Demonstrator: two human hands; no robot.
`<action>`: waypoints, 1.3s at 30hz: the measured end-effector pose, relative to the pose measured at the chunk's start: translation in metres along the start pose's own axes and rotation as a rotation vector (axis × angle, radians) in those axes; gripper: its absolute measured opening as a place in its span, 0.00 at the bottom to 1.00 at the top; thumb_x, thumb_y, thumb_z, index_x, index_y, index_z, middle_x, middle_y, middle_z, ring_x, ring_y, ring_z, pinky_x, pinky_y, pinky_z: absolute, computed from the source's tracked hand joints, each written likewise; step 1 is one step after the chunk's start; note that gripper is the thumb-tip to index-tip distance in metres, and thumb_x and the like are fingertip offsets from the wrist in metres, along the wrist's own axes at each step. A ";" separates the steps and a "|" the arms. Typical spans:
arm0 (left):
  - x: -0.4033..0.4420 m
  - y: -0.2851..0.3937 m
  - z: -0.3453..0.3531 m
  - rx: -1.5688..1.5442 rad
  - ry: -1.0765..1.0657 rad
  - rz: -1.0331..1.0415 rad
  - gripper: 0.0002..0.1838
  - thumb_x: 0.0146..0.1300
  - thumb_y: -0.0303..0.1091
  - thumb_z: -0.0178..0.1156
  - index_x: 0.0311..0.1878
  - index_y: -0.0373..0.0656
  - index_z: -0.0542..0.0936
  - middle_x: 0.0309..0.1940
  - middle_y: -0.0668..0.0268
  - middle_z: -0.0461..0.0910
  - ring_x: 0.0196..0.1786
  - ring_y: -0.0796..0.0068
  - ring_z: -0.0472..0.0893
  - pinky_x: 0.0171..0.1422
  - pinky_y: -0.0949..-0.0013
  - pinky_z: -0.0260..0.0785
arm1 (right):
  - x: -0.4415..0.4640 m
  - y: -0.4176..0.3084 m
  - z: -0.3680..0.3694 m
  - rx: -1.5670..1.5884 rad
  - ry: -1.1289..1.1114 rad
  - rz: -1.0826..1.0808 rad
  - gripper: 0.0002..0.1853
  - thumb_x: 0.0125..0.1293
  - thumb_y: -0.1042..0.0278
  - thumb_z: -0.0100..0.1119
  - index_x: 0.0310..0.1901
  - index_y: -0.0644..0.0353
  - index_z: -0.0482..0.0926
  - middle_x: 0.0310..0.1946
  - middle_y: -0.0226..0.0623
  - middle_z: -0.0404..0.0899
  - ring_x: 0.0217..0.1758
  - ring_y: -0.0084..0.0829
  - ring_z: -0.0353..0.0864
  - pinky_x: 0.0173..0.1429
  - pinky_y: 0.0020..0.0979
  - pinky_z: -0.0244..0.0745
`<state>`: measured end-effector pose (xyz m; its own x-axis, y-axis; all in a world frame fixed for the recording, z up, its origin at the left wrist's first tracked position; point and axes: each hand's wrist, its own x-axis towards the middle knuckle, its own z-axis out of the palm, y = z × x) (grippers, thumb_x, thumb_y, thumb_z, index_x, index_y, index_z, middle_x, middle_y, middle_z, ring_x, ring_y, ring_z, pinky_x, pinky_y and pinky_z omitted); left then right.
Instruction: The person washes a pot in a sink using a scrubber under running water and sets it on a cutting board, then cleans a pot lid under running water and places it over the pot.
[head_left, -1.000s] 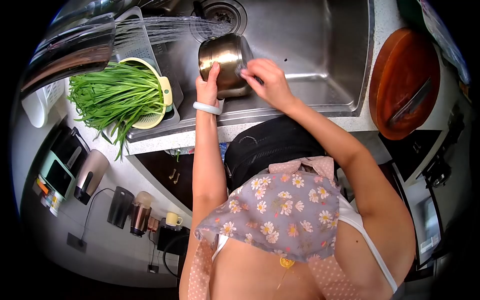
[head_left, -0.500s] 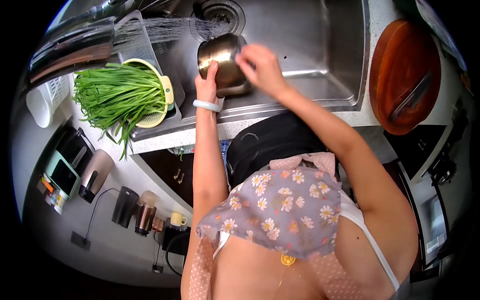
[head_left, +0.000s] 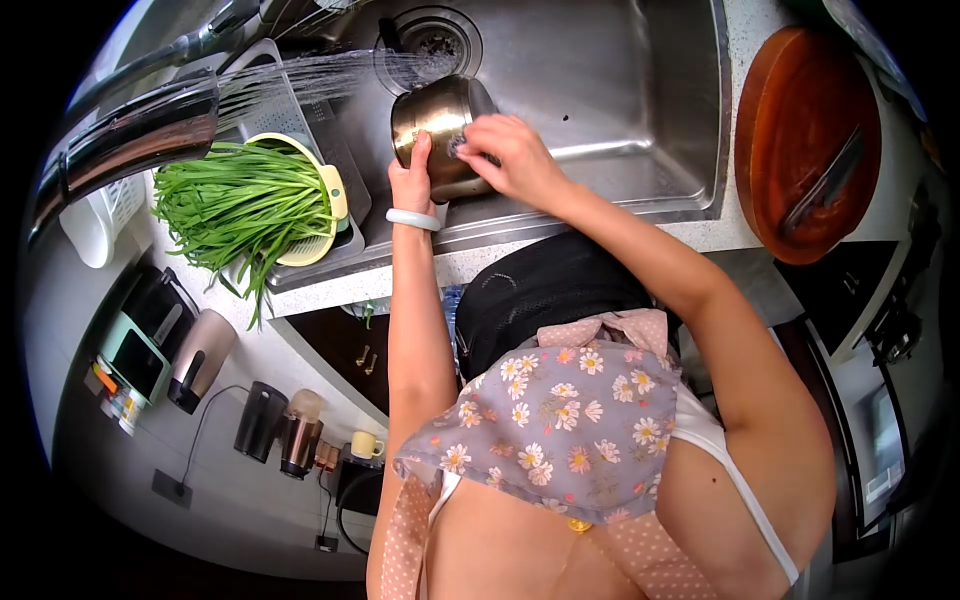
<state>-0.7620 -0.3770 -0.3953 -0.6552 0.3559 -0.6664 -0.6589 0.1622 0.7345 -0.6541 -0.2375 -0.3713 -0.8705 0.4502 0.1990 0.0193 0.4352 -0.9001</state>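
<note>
A shiny metal pot (head_left: 440, 110) is tipped on its side over the near left part of the sink. My left hand (head_left: 412, 182) grips it from below, thumb up along its wall; a pale bangle circles that wrist. Against the pot's outer side, my right hand (head_left: 515, 158) is closed with bent fingers. A small grey, curly patch, apparently a steel wool scrubber (head_left: 456, 147), shows at its fingertips, mostly hidden. Water sprays from the faucet (head_left: 150, 125) across the left of the sink, beyond the pot.
Long green chives (head_left: 235, 200) fill a pale yellow colander (head_left: 330, 195) at the sink's left edge. The steel sink (head_left: 620, 90) has a drain (head_left: 435, 45) at the back. Right of it, a knife (head_left: 825, 185) lies on a round wooden board (head_left: 790, 100).
My right hand has shifted slightly left and down along the pot's side. The pot stays in my left hand, and the whole view has tilted a little.
</note>
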 end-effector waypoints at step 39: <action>-0.041 0.054 0.002 -0.161 -0.007 0.184 0.17 0.64 0.39 0.63 0.50 0.38 0.77 0.44 0.67 0.81 0.44 0.78 0.79 0.50 0.73 0.71 | 0.053 -0.033 -0.033 0.237 -0.099 -0.034 0.07 0.54 0.74 0.67 0.36 0.61 0.83 0.33 0.35 0.79 0.41 0.31 0.79 0.47 0.28 0.73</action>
<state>-0.7700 -0.3815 -0.3281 -0.7677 0.3722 -0.5216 -0.5792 -0.0548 0.8134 -0.6848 -0.2020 -0.3179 -0.9128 0.3551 0.2020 -0.1162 0.2482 -0.9617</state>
